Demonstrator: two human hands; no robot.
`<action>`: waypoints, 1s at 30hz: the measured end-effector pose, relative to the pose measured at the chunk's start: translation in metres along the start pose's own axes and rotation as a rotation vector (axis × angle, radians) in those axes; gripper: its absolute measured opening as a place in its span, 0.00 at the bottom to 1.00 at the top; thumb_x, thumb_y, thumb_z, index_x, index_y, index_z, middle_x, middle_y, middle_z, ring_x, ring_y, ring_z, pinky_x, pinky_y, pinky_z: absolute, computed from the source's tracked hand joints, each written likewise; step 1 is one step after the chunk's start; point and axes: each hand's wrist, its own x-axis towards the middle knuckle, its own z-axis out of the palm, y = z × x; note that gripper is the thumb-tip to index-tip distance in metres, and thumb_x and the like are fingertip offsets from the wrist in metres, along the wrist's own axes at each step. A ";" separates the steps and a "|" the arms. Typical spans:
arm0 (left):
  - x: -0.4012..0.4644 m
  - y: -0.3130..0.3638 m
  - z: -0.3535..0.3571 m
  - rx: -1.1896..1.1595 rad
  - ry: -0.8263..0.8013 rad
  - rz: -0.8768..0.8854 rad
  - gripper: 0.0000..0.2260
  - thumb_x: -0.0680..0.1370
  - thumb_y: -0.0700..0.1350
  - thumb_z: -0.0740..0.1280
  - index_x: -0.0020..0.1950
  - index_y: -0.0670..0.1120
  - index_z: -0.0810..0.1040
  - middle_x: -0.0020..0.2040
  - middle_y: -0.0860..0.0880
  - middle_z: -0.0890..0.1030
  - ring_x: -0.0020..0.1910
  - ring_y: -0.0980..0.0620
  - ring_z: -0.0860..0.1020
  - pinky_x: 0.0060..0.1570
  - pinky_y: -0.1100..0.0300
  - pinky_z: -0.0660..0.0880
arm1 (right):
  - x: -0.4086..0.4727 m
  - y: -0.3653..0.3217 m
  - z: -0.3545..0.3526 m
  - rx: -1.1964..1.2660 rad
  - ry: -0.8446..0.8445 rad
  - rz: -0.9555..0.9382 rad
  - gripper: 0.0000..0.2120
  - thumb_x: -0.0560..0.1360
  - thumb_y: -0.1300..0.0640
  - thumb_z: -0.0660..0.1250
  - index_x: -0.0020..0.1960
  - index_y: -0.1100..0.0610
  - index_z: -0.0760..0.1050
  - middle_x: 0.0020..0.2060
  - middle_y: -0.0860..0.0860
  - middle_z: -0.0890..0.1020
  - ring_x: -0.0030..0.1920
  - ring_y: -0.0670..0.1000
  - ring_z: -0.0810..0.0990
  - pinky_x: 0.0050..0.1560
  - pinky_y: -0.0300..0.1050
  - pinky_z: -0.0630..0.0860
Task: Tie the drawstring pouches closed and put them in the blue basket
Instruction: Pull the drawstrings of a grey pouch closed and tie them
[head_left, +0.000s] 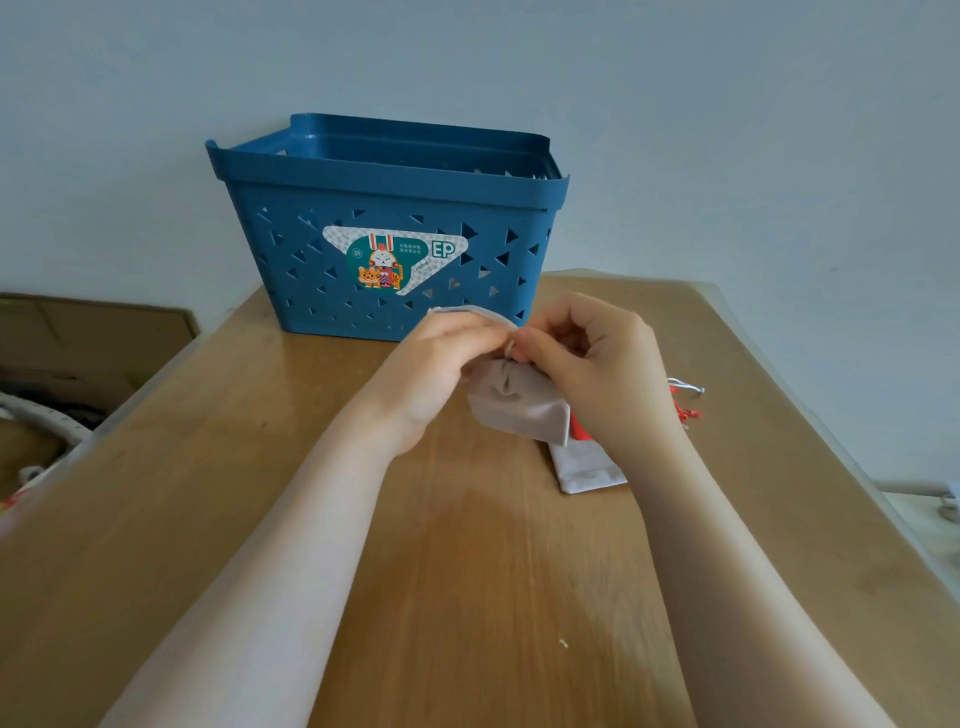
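Head view: beige pouch (511, 402) mouth toward blue basket (384, 208), both hands' grip (441, 358) (587, 358) pinched on its drawstring (510, 347).

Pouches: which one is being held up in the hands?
The beige pouch, pinched at its top by both hands; the lighter grey pouch lies flat on the table.

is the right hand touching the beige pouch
Touching. The head view shows the right hand pinching the gathered top of the beige pouch, opposite the left hand.
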 end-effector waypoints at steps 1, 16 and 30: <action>-0.001 0.001 0.001 0.002 -0.017 -0.001 0.10 0.77 0.41 0.62 0.40 0.45 0.82 0.40 0.52 0.81 0.44 0.56 0.78 0.47 0.60 0.71 | 0.000 -0.001 -0.001 0.013 -0.007 0.009 0.05 0.72 0.59 0.70 0.37 0.54 0.78 0.31 0.43 0.79 0.32 0.40 0.74 0.36 0.32 0.69; -0.005 0.010 0.007 0.515 0.059 0.134 0.05 0.77 0.44 0.67 0.42 0.46 0.79 0.31 0.54 0.78 0.33 0.60 0.75 0.39 0.66 0.69 | -0.001 -0.003 0.000 0.296 0.123 0.289 0.07 0.72 0.62 0.70 0.37 0.53 0.77 0.24 0.43 0.78 0.24 0.39 0.73 0.28 0.31 0.69; -0.007 0.017 0.005 0.567 0.153 0.216 0.05 0.77 0.43 0.66 0.42 0.50 0.78 0.37 0.57 0.78 0.35 0.64 0.74 0.36 0.74 0.68 | 0.000 -0.009 -0.002 -0.120 -0.032 0.089 0.06 0.74 0.58 0.67 0.40 0.52 0.79 0.31 0.41 0.78 0.32 0.41 0.77 0.30 0.29 0.70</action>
